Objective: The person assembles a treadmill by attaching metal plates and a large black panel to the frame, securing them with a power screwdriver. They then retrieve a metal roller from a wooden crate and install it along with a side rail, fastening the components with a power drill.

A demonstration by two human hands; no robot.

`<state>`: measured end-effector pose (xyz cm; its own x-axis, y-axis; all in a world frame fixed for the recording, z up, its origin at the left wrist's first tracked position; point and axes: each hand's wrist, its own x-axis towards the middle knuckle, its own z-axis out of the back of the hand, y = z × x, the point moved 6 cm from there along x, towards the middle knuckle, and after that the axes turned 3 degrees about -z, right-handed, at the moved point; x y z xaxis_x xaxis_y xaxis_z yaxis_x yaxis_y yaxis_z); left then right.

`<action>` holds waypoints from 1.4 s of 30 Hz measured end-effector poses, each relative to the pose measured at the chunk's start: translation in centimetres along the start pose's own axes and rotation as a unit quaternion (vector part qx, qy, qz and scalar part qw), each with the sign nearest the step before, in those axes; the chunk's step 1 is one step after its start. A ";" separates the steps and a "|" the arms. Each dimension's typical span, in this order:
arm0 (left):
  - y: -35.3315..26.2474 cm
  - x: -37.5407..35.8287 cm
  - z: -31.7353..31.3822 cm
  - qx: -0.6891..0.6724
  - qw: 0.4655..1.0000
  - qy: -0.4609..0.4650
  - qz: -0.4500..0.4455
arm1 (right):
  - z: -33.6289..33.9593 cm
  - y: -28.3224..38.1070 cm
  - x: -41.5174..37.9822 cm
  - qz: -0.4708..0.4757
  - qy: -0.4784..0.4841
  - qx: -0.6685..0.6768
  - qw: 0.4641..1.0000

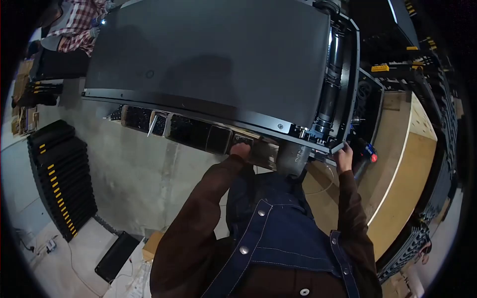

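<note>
A large dark flat deck (pixel 208 54), much like a treadmill's, lies in front of me with a black roller (pixel 334 64) at its right end. A metal frame (pixel 355 84) surrounds the roller. My left hand (pixel 241 150) is at a small bin (pixel 244 139) below the deck's near edge; it looks closed, and its fingertips are hidden. Holding the frame's near right corner, my right hand (pixel 344 158) has its fingers bent over the edge. A grey cylinder (pixel 292 160), perhaps a motor, sits under the deck between my hands.
Dark parts bins (pixel 186 130) line up below the near edge. A wooden crate (pixel 397 164) and a red-and-black tool (pixel 370 153) are at right. Stacked black parts (pixel 62 179) stand at left. Another person in a checkered shirt (pixel 79 25) is at the far left end.
</note>
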<state>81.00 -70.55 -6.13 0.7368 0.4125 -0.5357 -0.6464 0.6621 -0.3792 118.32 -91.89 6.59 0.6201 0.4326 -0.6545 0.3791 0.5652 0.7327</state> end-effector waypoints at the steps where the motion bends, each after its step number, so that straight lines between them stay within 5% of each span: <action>1: 0.2 0.2 -0.3 0.013 0.999 -0.018 -0.023 | -0.7 2.4 -3.6 0.001 -0.004 0.074 0.997; 4: 0.4 -0.3 -0.2 0.037 0.995 -0.082 -0.051 | -1.9 4.5 -9.9 0.000 -0.017 0.248 0.969; 11: 0.5 -0.1 1.6 0.042 0.997 0.030 -0.057 | -2.0 1.0 -15.0 -0.050 -0.003 0.415 0.908; 17: 1.6 -0.4 1.1 0.021 0.997 -0.034 -0.066 | -6.3 4.3 -19.6 -0.023 0.068 0.271 0.960; 18: 7.5 3.9 -7.9 -0.365 0.928 -0.052 -0.051 | -7.7 5.5 -20.5 -0.013 0.078 0.216 0.973; 19: 4.1 1.1 -2.4 -0.364 0.929 -0.052 -0.034 | -9.3 6.6 -21.1 0.004 0.104 0.176 0.979; 20: 0.1 -3.4 4.4 -0.577 0.816 0.032 0.010 | -10.7 6.5 -20.8 0.021 0.139 0.141 0.980; 24: -6.6 -9.8 14.2 -0.605 0.795 0.042 0.025 | -17.3 8.0 -20.3 0.138 0.192 -0.002 0.972; 27: -10.0 -12.1 18.4 -0.645 0.763 -0.027 -0.044 | -18.8 9.0 -20.5 0.159 0.202 -0.004 0.966; 34: -12.3 -13.6 21.5 -0.584 0.808 -0.043 -0.065 | -18.5 10.9 -21.7 0.252 0.144 -0.140 0.947; 37: -13.5 -14.4 23.2 -0.491 0.854 -0.116 -0.126 | -18.2 12.5 -22.7 0.387 0.088 -0.208 0.894; 40: -16.4 -16.6 25.4 -0.248 0.922 -0.238 -0.177 | -17.9 12.8 -23.2 0.443 0.032 -0.206 0.872; 41: -17.6 -16.8 25.1 -0.244 0.923 -0.235 -0.184 | -17.8 12.5 -22.8 0.443 0.024 -0.202 0.873; 42: -18.7 -17.2 24.9 -0.178 0.931 -0.267 -0.172 | -17.6 10.9 -21.4 0.340 0.061 -0.126 0.930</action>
<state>85.42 -74.42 28.98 0.8451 0.5287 0.0794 -0.3079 0.6027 -0.7362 97.08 -82.61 25.32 0.5689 0.8182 -0.0828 -0.2556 0.2716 0.9279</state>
